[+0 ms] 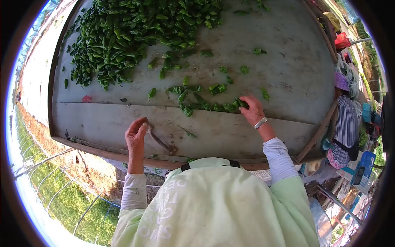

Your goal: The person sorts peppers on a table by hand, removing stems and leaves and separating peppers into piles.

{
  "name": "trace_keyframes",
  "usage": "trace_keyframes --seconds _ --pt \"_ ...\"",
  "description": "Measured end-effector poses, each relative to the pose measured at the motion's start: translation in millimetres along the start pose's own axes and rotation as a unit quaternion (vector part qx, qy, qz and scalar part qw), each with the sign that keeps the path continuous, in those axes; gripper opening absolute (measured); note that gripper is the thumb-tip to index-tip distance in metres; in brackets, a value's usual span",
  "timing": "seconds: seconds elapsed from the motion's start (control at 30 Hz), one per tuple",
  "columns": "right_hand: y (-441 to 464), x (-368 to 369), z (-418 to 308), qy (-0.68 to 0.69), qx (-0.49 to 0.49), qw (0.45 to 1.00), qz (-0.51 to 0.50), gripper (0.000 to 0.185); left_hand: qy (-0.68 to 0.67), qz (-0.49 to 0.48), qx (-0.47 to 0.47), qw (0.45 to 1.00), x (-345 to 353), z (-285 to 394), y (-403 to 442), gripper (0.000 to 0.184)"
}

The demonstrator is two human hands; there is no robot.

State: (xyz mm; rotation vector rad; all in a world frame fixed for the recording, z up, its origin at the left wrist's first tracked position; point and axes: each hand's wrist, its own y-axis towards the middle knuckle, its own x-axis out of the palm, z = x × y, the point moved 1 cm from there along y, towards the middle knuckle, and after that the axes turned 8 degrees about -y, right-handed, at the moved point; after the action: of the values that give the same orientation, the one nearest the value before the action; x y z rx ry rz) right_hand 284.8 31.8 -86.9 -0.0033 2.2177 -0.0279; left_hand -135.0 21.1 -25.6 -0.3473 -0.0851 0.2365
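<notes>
My right hand [254,112] has its thumb and fingers closed on a green pepper [241,103] at the right end of a row of peppers [218,107]. To the left, above the near strip of the table, my left hand [136,136] is closed in a pinch; whatever may be between its fingertips is too small to make out. Beside it lies a brown stick-like thing [158,140]. Loose peppers [184,89] are scattered between and beyond my hands. Farther back on the left, a large heap of green peppers [123,37] covers the grey tabletop [288,70].
A wooden rim [98,152] edges the table. Another person in a striped top [345,123] and purple hat is beyond the right edge, near a blue box [365,166]. A thin green scrap [188,132] and a red patch [87,99] lie on the near side.
</notes>
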Motion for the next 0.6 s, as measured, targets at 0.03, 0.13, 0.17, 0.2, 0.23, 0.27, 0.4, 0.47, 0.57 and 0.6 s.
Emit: trace_keyframes --seconds 0.03,0.13,0.17,0.2,0.23,0.27,0.4,0.47,0.57,0.6 --pt "-7.4 -2.1 6.2 0.018 0.015 1.000 -0.001 0.034 0.000 -0.012 -0.004 1.000 1.8 -2.1 1.9 0.022" --pt "-25.6 -10.2 27.4 0.151 0.136 0.978 0.049 0.033 0.008 -0.031 -0.012 0.999 11.1 -2.8 6.7 0.022" --pt "-29.8 -16.6 36.4 0.146 0.143 0.978 0.052 0.033 0.017 -0.037 -0.012 0.999 16.6 -2.0 7.9 0.022" --pt "-31.6 -25.3 44.8 0.174 0.185 0.964 0.083 0.036 0.015 -0.045 -0.016 0.999 21.8 -1.5 8.8 0.022" --pt "-32.8 -33.2 53.1 0.202 0.226 0.946 0.113 0.039 0.017 -0.050 -0.014 0.999 25.5 -0.2 10.1 0.022" --pt "-33.1 -39.5 59.8 0.198 0.231 0.945 0.118 0.039 0.020 -0.054 -0.011 0.998 28.0 -0.1 12.1 0.022" --pt "-29.5 -53.8 83.5 0.143 0.282 0.905 0.286 0.048 0.026 -0.070 -0.018 0.997 31.7 -5.3 16.8 0.022" --pt "-24.6 -54.4 78.1 0.012 0.206 0.920 0.333 0.045 0.028 -0.073 -0.020 0.997 35.7 -5.9 15.6 0.022" --pt "-11.8 -43.2 54.2 -0.021 0.189 0.955 0.227 0.040 0.033 -0.068 -0.026 0.997 43.0 -3.1 14.1 0.021" --pt "-5.3 -39.2 39.8 -0.018 0.188 0.956 0.225 0.040 0.034 -0.065 -0.033 0.997 45.2 -2.5 13.6 0.021"
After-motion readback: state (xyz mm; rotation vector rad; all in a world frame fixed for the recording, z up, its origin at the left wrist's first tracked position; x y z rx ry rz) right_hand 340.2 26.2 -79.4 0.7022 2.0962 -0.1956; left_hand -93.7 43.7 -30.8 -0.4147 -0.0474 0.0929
